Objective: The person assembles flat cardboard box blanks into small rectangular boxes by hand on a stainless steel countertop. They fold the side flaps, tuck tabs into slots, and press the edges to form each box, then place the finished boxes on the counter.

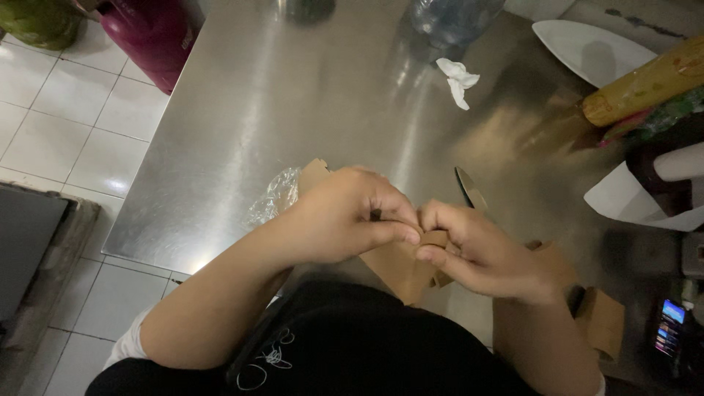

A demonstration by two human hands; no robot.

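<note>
My left hand and my right hand meet at their fingertips over the near edge of a steel table. Both pinch a brown paper bag that hangs partly under the hands. A flap of the same brown paper sticks up behind my left hand. Crumpled clear plastic lies just left of that hand. A knife blade lies on the table right behind my right hand.
A crumpled white tissue lies mid-table, a water bottle at the far edge. A white plate, a yellow tube-shaped package and white paper sit at the right. A phone glows lower right. A pink gas cylinder stands on the tiled floor.
</note>
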